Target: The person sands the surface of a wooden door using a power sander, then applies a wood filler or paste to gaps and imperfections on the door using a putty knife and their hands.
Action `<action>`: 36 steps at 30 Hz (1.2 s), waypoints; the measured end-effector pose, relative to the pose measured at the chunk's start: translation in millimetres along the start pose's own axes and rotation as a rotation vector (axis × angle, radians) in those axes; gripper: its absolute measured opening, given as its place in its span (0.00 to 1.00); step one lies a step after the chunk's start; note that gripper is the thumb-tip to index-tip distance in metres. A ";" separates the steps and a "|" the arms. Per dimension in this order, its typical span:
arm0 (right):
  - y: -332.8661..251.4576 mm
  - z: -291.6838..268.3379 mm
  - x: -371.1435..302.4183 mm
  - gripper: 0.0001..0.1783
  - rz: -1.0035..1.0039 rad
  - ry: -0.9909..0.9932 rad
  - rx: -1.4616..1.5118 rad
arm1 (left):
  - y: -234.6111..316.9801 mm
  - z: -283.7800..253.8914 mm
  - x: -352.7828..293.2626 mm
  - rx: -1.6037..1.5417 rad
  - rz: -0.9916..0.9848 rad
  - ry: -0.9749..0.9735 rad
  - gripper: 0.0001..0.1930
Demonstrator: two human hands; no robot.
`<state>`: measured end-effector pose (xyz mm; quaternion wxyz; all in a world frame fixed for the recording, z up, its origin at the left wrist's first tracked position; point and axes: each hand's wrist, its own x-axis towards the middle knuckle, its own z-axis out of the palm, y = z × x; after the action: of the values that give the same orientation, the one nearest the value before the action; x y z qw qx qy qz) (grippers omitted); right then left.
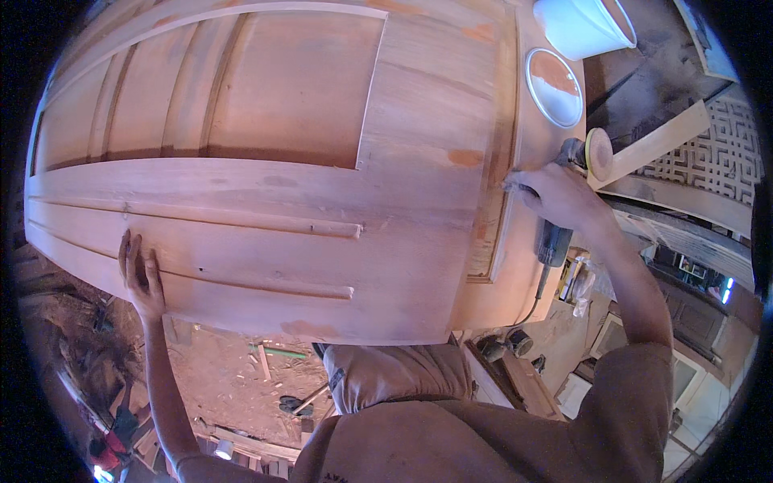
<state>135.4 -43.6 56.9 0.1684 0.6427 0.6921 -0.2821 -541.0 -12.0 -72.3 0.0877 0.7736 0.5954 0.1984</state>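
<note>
A large pale wooden door panel [411, 266] lies in front of me, with raised mouldings and a recessed section at the upper left. My left hand [142, 278] rests flat near its left front edge, fingers apart, beside a long narrow moulding [241, 286]. My right hand [560, 196] is over the right side, its fingertips drawn together by a framed edge strip [503, 217]. Whatever those fingers pinch is too small to tell. Behind this hand lies a corded angle grinder [554, 244] with a round sanding disc [599, 154], partly hidden by the hand.
A white bucket [584, 28] and a round lid [555, 87] smeared with orange-brown filler sit at the upper right. A loose wooden board [656, 145] slants beyond the grinder. Wood scraps and dust cover the floor [233, 346]. Another person [113, 443] is at the lower left.
</note>
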 end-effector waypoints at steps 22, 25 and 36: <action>-145.0 110.2 21.6 0.23 0.391 0.540 0.428 | 5.6 2.2 3.3 -0.113 0.013 0.029 0.21; -151.9 82.1 24.0 0.24 0.442 0.479 0.566 | 6.2 1.4 3.5 -0.144 -0.005 0.041 0.21; -186.7 89.7 39.6 0.23 0.518 0.545 0.520 | 4.4 -1.5 1.4 -0.029 0.046 0.061 0.21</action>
<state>-64.6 -69.4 -4.6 -0.1220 0.8662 0.4340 -0.2156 -537.4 -12.0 -69.0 0.0759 0.7793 0.5770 0.2325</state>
